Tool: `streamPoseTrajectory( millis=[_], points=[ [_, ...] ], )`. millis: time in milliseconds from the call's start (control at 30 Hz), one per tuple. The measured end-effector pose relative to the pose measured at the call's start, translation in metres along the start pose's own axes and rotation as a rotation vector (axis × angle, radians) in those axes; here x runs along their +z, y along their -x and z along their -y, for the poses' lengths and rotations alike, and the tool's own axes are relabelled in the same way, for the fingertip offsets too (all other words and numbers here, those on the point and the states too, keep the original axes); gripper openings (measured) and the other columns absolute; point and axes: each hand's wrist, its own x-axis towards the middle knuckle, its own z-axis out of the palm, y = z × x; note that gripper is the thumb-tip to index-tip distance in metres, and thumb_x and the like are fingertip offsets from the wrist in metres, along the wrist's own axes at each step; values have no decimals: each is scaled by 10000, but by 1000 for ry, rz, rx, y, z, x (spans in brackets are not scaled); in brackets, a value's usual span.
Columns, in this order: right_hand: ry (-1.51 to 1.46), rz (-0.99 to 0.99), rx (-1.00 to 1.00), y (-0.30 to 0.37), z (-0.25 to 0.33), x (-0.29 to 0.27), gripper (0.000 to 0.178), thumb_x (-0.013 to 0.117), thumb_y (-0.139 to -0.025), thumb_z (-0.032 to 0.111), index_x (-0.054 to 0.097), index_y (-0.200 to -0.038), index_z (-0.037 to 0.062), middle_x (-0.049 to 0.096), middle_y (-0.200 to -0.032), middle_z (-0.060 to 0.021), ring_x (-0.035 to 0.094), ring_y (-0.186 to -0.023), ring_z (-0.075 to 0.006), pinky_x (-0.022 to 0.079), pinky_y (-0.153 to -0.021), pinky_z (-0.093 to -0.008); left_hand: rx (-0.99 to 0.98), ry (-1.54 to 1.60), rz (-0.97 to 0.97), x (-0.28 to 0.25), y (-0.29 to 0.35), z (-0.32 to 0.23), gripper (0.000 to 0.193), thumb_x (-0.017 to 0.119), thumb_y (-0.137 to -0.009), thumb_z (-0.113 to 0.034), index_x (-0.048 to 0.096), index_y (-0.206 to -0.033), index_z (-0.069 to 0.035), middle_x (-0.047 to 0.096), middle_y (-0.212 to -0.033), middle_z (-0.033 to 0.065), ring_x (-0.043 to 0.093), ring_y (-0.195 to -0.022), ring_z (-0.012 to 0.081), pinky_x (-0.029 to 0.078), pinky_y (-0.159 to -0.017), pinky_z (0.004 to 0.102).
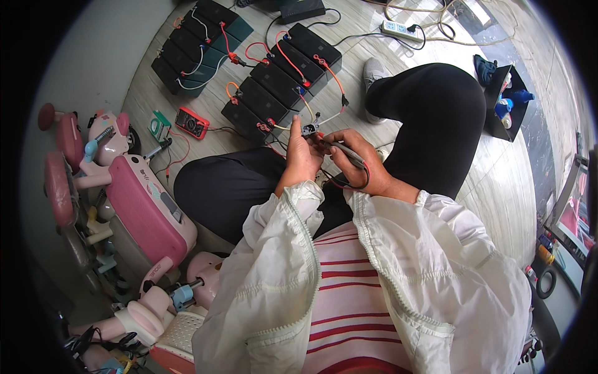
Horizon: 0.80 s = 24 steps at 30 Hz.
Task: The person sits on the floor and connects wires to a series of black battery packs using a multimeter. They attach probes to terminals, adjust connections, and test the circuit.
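Our left hand pinches a small grey plug; our right hand grips a dark stick, pointing, we think, left toward it.

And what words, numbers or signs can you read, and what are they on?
I won't copy printing out, but here's where it stands:
Pink panel: small lettering near its edge.
Red multimeter: dial markings, too small to read.
Green-and-white pack: any print is too small to read.
Black batteries: none I can make out.
Connector in the left hand: too small to tell.
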Motion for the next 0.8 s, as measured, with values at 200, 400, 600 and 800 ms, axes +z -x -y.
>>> streamPoseTrajectory(
  millis=[200, 400, 600, 800],
  points=[
    [17, 2, 12, 1, 0, 0, 212, 568, -908, 76, 574, -1104, -5, 611, -1022, -142, 623, -955, -238, 479, -852, -323, 17, -1, -5, -2, -4, 1, 529, 639, -827, -599, 541, -825, -79, 541, -699, 45, 548, -639, 165, 450, -572, 307],
    [11, 3, 10, 0, -1, 0, 214, 571, -907, 76, 576, -1105, -4, 611, -1028, -146, 623, -958, -241, 478, -853, -323, 44, -14, 16, -3, -4, 1, 539, 646, -823, -597, 547, -855, -68, 528, -716, 47, 538, -653, 167, 450, -579, 311],
    [-21, 4, 64, 0, 2, 0, 236, 582, -883, 78, 587, -1103, -6, 616, -1077, -165, 600, -1013, -314, 471, -890, -369, 34, 17, -3, -2, -5, 1, 554, 655, -820, -587, 561, -921, -51, 511, -768, 49, 519, -699, 160, 459, -638, 300],
    [13, -3, 18, 0, 0, 1, 245, 569, -899, 72, 582, -1131, -5, 622, -1073, -160, 613, -1007, -274, 469, -889, -341, 35, 6, 6, -3, -6, 1, 578, 656, -810, -602, 557, -897, -39, 512, -772, 50, 512, -693, 159, 458, -640, 291]
  ],
)
